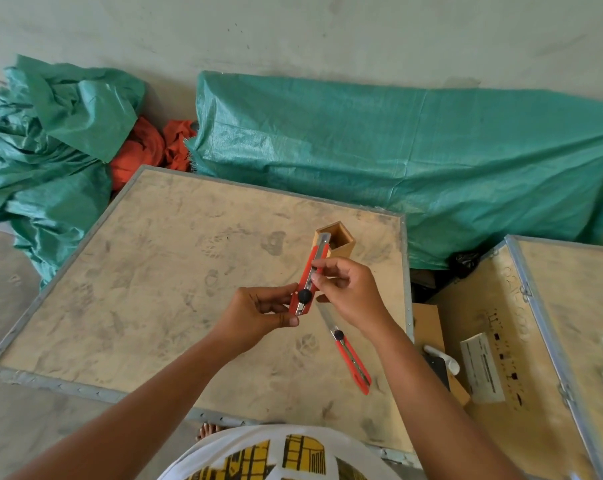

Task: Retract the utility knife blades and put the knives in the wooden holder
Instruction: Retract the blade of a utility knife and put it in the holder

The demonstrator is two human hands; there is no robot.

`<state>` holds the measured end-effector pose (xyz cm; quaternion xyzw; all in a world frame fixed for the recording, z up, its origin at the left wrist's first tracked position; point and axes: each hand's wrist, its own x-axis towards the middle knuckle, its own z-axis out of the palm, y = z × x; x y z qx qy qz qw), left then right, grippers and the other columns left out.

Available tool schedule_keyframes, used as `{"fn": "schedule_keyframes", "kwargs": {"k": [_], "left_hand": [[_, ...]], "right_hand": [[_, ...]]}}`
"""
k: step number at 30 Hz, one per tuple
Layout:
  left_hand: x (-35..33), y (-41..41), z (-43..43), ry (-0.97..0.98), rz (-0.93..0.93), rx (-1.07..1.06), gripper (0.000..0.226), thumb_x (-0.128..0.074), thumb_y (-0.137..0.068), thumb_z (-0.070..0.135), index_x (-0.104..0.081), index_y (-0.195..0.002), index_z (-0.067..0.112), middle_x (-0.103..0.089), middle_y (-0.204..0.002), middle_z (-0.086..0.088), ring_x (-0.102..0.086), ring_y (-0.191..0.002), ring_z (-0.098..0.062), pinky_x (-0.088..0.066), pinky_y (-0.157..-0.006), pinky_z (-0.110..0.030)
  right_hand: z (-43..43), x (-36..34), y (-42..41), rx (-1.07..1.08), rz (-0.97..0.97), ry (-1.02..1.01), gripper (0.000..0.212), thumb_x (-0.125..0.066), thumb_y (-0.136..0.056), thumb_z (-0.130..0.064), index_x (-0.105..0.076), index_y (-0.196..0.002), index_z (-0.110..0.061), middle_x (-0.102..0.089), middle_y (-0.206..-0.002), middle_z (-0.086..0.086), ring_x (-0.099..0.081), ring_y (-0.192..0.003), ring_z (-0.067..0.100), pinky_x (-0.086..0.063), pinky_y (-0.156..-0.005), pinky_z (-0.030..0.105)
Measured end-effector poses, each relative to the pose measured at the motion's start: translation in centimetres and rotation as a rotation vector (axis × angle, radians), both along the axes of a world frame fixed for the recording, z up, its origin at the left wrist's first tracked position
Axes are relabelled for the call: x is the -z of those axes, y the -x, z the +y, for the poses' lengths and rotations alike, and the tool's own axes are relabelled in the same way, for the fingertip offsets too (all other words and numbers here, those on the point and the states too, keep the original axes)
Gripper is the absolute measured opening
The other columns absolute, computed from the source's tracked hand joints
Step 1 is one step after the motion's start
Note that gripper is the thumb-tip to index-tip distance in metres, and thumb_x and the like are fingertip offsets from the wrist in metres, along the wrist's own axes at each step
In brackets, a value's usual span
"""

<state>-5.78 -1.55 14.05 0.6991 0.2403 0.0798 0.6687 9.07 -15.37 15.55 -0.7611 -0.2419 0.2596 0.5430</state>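
The person is holding a red knife up in the air with both hands, over a dusty wooden counter with a metal rim. The left hand is gripping the near end of this knife, and its fingers are pinching that end from both sides, right by the round black knob. The right hand is reaching in from the other side, and its fingers are pressing together on the middle of the knife, just past the knob. The far end of the knife is pointing away from the fingers, toward a small wooden holder. The holder is standing upright on the counter, just beyond the fingers of the right hand, and its open top is showing. I cannot tell if the knife tip is touching the holder or only passing in front of it. A second red knife is lying flat on the counter, just below the right wrist and nearer to the person than the fingers. Its gray blade is sticking out toward the hands. Past the holder, far from the fingers, a big green tarp is lying on the floor. To the right of the right arm, another wooden crate is sitting apart from the counter.
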Motion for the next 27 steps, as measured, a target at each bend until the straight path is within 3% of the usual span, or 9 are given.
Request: {"fn": "schedule_keyframes", "kwargs": {"k": [4,7,10,15,17,19,20,22,27], "left_hand": [[0.4,-4.5,1.0,-0.095,0.043,0.02,0.057,-0.086,-0.068,0.006,-0.07,-0.12,0.023,-0.078,-0.103,0.003,-0.075,-0.09,-0.019,-0.057,-0.089,-0.034],[0.6,-8.8,1.7,-0.208,0.086,0.043,0.055,-0.085,-0.072,0.014,-0.067,-0.123,0.024,-0.076,-0.106,0.009,-0.073,-0.091,-0.011,-0.054,-0.088,-0.026],[1.6,-13.3,2.5,-0.316,0.137,0.114,0.055,-0.084,-0.075,0.022,-0.065,-0.125,0.029,-0.074,-0.114,0.012,-0.071,-0.094,-0.004,-0.056,-0.09,-0.03],[4.1,-19.6,3.8,-0.484,0.22,0.145,0.058,-0.082,-0.077,0.021,-0.06,-0.131,0.026,-0.069,-0.126,0.001,-0.064,-0.113,-0.017,-0.043,-0.085,-0.023],[5.6,-21.8,4.5,-0.588,0.269,0.156,0.065,-0.081,-0.078,0.023,-0.054,-0.137,0.026,-0.058,-0.141,-0.001,-0.055,-0.125,-0.024,-0.046,-0.095,-0.03],[7.3,-23.7,5.2,-0.687,0.387,0.18,0.08,-0.08,-0.077,0.035,-0.041,-0.146,0.025,-0.04,-0.155,-0.003,-0.044,-0.137,-0.028,-0.042,-0.107,-0.04],[8.1,-24.4,5.5,-0.706,0.441,0.188,0.085,-0.08,-0.075,0.039,-0.037,-0.147,0.025,-0.036,-0.157,-0.004,-0.04,-0.138,-0.03,-0.041,-0.109,-0.042],[9.6,-25.5,5.8,-0.69,0.487,0.208,0.083,-0.081,-0.073,0.041,-0.042,-0.144,0.021,-0.042,-0.152,-0.006,-0.043,-0.134,-0.031,-0.043,-0.107,-0.042],[11.0,-26.1,6.1,-0.703,0.45,0.226,0.068,-0.084,-0.069,0.04,-0.059,-0.128,0.018,-0.058,-0.137,-0.004,-0.053,-0.119,-0.03,-0.048,-0.1,-0.04]], "right_hand": [[0.5,0.2,-4.3,0.034,-0.031,0.021,0.029,-0.075,-0.091,-0.009,-0.074,-0.119,-0.018,-0.075,-0.115,0.005,-0.076,-0.099,0.016,-0.067,-0.077,0.036],[1.3,1.1,-8.1,0.096,-0.059,0.009,0.03,-0.075,-0.089,-0.003,-0.077,-0.115,-0.019,-0.077,-0.107,0.004,-0.078,-0.094,0.019,-0.067,-0.078,0.04],[2.5,3.2,-11.8,0.181,-0.136,0.035,0.031,-0.077,-0.087,-0.002,-0.08,-0.111,-0.021,-0.079,-0.103,0.004,-0.078,-0.092,0.023,-0.066,-0.08,0.047],[4.7,6.4,-16.4,0.273,-0.269,0.119,0.03,-0.079,-0.084,-0.002,-0.081,-0.109,-0.018,-0.08,-0.107,0.005,-0.077,-0.092,0.023,-0.065,-0.084,0.047],[5.3,7.2,-17.7,0.291,-0.311,0.151,0.03,-0.078,-0.085,-0.002,-0.08,-0.112,-0.015,-0.08,-0.11,0.007,-0.076,-0.096,0.022,-0.064,-0.089,0.038],[5.7,8.0,-18.8,0.295,-0.357,0.184,0.029,-0.076,-0.088,-0.002,-0.079,-0.114,-0.012,-0.079,-0.113,0.009,-0.073,-0.093,0.015,-0.057,-0.086,0.012],[5.9,8.5,-19.3,0.301,-0.378,0.202,0.028,-0.075,-0.089,-0.002,-0.079,-0.115,-0.011,-0.079,-0.113,0.009,-0.072,-0.092,0.013,-0.05,-0.081,0.001],[6.2,9.4,-19.9,0.306,-0.406,0.235,0.027,-0.074,-0.089,-0.002,-0.079,-0.114,-0.011,-0.079,-0.112,0.01,-0.073,-0.093,0.016,-0.044,-0.075,-0.004],[6.5,11.0,-20.1,0.243,-0.436,0.29,0.026,-0.072,-0.092,-0.004,-0.078,-0.116,-0.008,-0.079,-0.112,0.012,-0.074,-0.101,0.025,-0.047,-0.088,0.018]]}}
